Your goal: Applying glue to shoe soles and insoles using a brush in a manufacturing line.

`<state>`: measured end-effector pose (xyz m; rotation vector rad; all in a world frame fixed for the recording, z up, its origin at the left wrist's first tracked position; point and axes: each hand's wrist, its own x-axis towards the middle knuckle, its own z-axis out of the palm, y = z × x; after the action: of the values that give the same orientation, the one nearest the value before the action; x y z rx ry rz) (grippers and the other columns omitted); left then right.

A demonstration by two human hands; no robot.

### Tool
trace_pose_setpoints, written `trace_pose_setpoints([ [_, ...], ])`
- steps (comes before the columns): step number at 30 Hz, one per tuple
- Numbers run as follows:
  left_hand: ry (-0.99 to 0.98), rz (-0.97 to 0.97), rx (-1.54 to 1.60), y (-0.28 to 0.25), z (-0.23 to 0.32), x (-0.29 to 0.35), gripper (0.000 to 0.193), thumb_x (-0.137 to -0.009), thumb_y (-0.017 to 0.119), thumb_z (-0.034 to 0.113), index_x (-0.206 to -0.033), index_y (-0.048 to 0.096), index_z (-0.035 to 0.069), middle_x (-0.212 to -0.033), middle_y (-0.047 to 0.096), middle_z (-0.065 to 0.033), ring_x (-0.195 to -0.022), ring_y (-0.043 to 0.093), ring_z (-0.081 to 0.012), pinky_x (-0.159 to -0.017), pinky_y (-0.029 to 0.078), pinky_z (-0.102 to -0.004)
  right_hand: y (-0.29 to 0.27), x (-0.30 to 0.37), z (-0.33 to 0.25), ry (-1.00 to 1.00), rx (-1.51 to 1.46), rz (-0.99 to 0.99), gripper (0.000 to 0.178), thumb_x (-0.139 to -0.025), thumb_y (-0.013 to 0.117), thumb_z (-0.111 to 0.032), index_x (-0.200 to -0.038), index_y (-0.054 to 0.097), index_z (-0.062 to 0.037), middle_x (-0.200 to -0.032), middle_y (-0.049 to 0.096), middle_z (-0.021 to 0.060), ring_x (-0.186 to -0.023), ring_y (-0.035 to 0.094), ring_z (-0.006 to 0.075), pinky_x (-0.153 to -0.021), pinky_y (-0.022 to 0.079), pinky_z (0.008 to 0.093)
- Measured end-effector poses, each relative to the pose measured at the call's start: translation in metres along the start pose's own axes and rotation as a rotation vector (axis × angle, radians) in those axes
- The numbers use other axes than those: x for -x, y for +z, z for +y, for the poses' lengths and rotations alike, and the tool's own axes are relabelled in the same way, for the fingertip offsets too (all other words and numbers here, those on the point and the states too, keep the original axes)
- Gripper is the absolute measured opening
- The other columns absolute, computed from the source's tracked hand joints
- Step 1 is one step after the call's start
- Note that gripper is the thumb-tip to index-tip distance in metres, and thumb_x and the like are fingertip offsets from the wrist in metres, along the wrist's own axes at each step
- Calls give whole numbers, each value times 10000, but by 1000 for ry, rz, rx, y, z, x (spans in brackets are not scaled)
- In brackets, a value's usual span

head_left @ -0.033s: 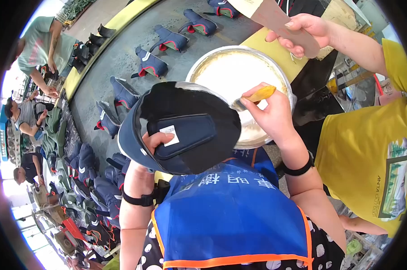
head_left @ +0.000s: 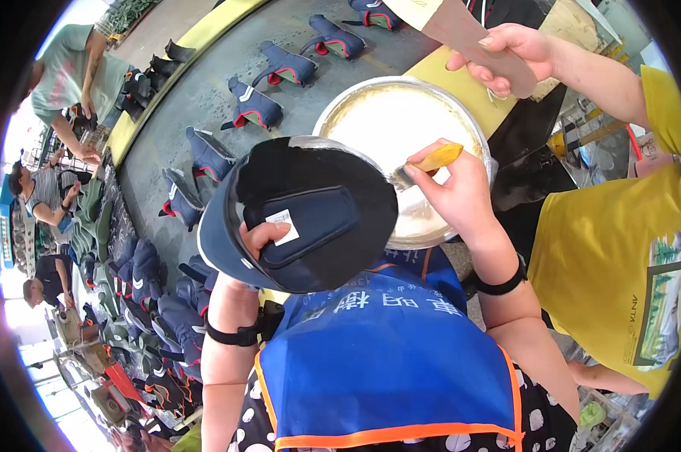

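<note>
My left hand (head_left: 263, 235) is closed round a dark navy shoe upper (head_left: 303, 226), its thumb pressing beside a small white label (head_left: 281, 227). The upper's wide opening faces me and its black lining shows; most of the fingers are hidden behind it. In my right hand (head_left: 457, 188) a brush (head_left: 438, 158) with a yellow handle is pinched, its bristles close to the upper's right edge. Below the brush stands a round metal bowl (head_left: 488, 162) holding a creamy white liquid (head_left: 400, 124).
Several navy shoe uppers with red trim (head_left: 257, 105) lie along the grey conveyor belt (head_left: 197, 98). A heap of shoe uppers (head_left: 144, 279) lies at the left. To the right, a co-worker in a yellow shirt (head_left: 604, 256) holds a brown, flat sole-shaped piece (head_left: 498, 64). Other people stand beyond the belt.
The shoe upper has tilted slightly in my left hand, its right edge shifting a little left. My right hand with the brush has barely moved.
</note>
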<state>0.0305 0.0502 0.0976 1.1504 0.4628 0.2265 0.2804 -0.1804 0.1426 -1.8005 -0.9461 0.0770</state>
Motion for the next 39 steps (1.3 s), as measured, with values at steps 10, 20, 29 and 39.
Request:
trace_pose_setpoints([
  [10, 27, 262, 70, 46, 17, 12, 325, -847, 588, 26, -1154, 675, -34, -1009, 737, -126, -881, 722, -226, -805, 582, -321, 26, -2, 3, 6, 30, 86, 167, -865, 721, -84, -770, 587, -49, -662, 627, 34, -547, 593, 117, -542, 469, 270],
  [20, 108, 295, 89, 62, 9, 17, 370, -949, 584, 99, -1301, 594, -14, -1150, 696, -127, -1004, 705, -223, -861, 580, -330, 31, -1, 6, 64, -265, 114, 178, -897, 701, -51, -768, 580, -30, -653, 591, -3, -588, 531, 40, -537, 411, 229],
  [29, -148, 202, -90, 44, -5, -1, 250, -884, 765, 78, -1118, 685, 42, -896, 723, -66, -676, 680, -146, -620, 567, -260, 22, -10, -14, 24, -324, 70, 139, -915, 724, -83, -847, 627, -11, -719, 604, -5, -628, 535, 32, -556, 413, 213],
  [39, -237, 36, -262, 39, 18, 3, 176, -987, 659, 180, -955, 683, 9, -679, 689, -67, -561, 654, -140, -533, 518, -244, 41, -15, -18, 103, -269, -72, 188, -914, 719, -139, -814, 636, -4, -625, 586, 12, -580, 523, 38, -534, 396, 245],
])
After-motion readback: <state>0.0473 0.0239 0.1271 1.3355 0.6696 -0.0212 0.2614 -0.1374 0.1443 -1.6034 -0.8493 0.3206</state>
